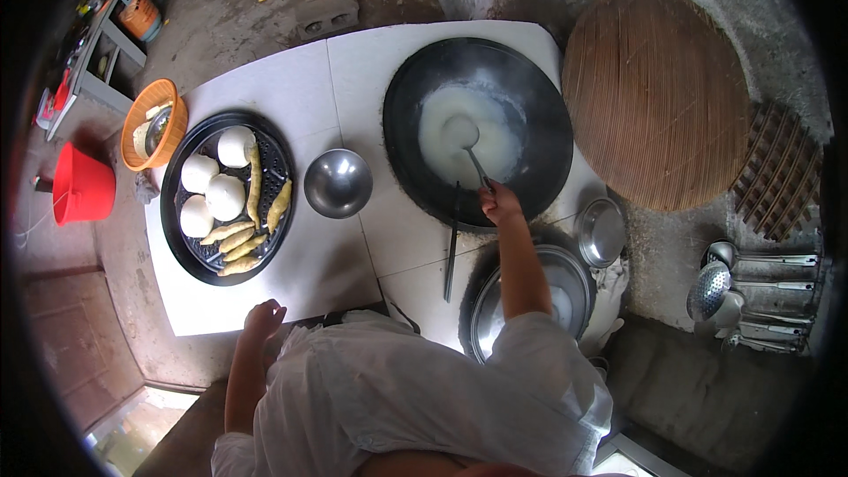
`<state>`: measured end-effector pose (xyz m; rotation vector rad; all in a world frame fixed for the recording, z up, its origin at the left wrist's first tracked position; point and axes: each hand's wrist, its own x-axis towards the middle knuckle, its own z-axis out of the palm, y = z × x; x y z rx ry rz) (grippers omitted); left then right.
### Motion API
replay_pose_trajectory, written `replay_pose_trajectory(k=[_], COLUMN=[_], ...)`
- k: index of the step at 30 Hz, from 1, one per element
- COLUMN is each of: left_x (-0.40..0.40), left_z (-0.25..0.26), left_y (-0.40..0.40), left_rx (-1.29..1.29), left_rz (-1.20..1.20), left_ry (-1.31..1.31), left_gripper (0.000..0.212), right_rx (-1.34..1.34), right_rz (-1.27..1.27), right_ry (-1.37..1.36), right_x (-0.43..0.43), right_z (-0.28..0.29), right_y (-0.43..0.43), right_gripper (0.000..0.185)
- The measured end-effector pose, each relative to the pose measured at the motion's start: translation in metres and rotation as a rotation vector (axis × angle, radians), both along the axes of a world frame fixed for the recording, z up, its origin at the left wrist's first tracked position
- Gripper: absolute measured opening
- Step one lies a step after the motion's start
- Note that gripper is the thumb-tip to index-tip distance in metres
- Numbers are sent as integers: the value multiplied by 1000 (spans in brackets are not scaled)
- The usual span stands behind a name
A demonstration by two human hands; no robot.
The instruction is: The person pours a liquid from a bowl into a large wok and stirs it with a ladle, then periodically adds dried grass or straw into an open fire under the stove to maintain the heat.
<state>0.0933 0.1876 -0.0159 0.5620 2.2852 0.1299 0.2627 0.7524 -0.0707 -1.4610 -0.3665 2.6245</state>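
Observation:
My right hand (pixel 500 203) grips the handle of a metal ladle (pixel 472 158), whose bowl lies in the whitish, steaming liquid (pixel 440 156) inside a large black wok (pixel 543 165). A pair of dark chopsticks (pixel 452 258) rests against the wok's near rim. My left hand (pixel 265 318) hangs at the counter's front edge with curled fingers; whether it holds anything cannot be told. Beyond it, a black perforated steamer tray (pixel 173 248) bears several white steamed buns (pixel 225 197) and sweet potatoes (pixel 254 185). An empty metal bowl (pixel 338 183) stands between tray and wok.
A lidded pot (pixel 583 278) sits beneath my right forearm, beside a small metal bowl (pixel 601 232). A round slatted lid (pixel 656 99) leans on the right wall, near hanging ladles and skimmers (pixel 709 290). An orange basket (pixel 173 146) and a red bucket (pixel 83 185) are at the left.

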Motion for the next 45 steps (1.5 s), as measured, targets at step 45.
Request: replay_pose_trajectory(k=[45], left_x=[12], left_z=[3], left_y=[-11], left_rx=[-61], left_rz=[61], left_ry=[-30], left_gripper=[29], right_rx=[1591], right_rz=[612], right_ry=[-1228], right_x=[6], right_z=[24], right_y=[12], right_gripper=[19])
